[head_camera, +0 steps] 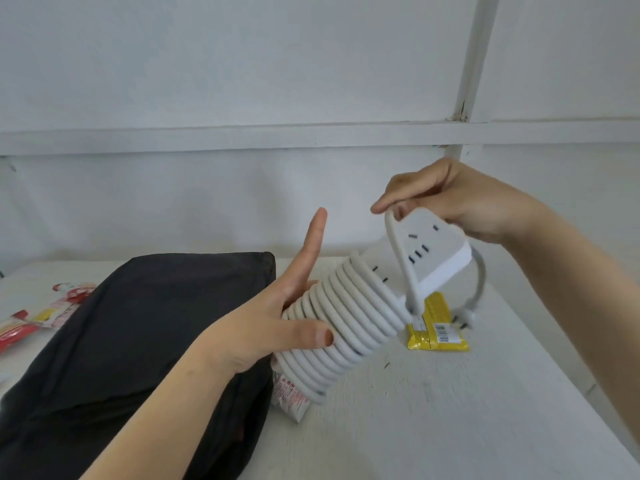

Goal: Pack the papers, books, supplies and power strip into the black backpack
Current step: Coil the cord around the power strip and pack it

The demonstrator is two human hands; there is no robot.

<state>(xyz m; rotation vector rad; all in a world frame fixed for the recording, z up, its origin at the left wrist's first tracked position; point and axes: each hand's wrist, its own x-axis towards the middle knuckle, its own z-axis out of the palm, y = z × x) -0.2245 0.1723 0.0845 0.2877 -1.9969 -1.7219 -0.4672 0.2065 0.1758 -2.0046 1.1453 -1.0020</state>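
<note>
"Head view, then: what have the hands got?"

"The power strip. It's white, held up in the air over the middle of the table, and tilted, with the socket end high and to the right. Its cord is wound round the lower part in a tight run of coils."

"Which hand has what?"

"The left hand grips the wound lower part. The thumb lies across the front of the coils and the forefinger sticks straight up. The other fingers are hidden behind, so I can't tell how they lie. The right hand is at the top end with its fingers curled, pinching a loop of cord that crosses the socket face."

"And the plug?"

"The plug hangs on a short bend of cord behind the strip's right side. It's just beside a yellow packet that lies flat towards the far right of the surface. Whether the plug touches the table I can't tell."

"The bag?"

"The black backpack lies on the left half of the table, from near the far edge down to the near edge, under the left forearm. I can't see whether it's open. A red-and-white packet sticks out from under its right side, just below the coils. More red packets lie at the left edge."
</note>
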